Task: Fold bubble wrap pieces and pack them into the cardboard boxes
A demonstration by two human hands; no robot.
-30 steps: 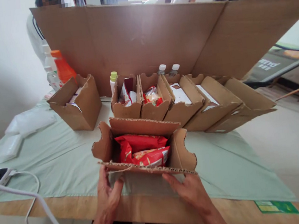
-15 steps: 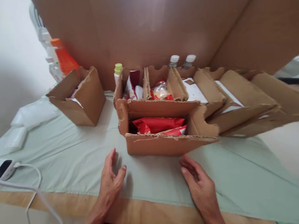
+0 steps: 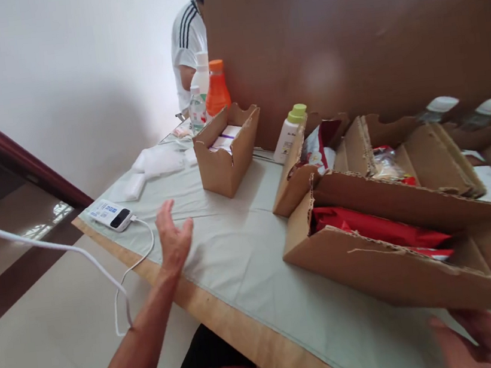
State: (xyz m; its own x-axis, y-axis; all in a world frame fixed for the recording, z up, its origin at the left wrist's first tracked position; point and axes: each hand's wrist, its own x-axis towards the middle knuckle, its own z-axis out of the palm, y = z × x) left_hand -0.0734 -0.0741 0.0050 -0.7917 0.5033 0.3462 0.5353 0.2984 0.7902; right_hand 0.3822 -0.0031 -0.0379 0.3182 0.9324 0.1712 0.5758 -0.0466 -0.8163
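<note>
My left hand (image 3: 173, 236) hovers over the cloth-covered table near its front edge, holding nothing, thumb and fingers apart. Close to it on the left is a white power bank (image 3: 116, 216) with a plugged-in cable. At the lower right, my right hand (image 3: 483, 340) is blurred and partly cut off by the frame. Its thumb stands apart from the fingers, with nothing visible between them, just in front of a long cardboard box (image 3: 374, 266). Red snack bags (image 3: 373, 227) lie inside that box. A smaller cardboard box (image 3: 220, 169) with white-and-purple packs stands beyond my left hand.
Behind the long box are more cardboard bins (image 3: 422, 154) with packets. A green-capped white bottle (image 3: 288, 133), clear bottles and an orange bottle (image 3: 217, 88) stand at the back, before a tall cardboard panel (image 3: 343, 32). A person in a white shirt (image 3: 188, 40) is behind.
The view has swung left, so the boxes appear farther right and a person has come into sight. My hands have moved farther apart in the picture; neither has picked anything up.
</note>
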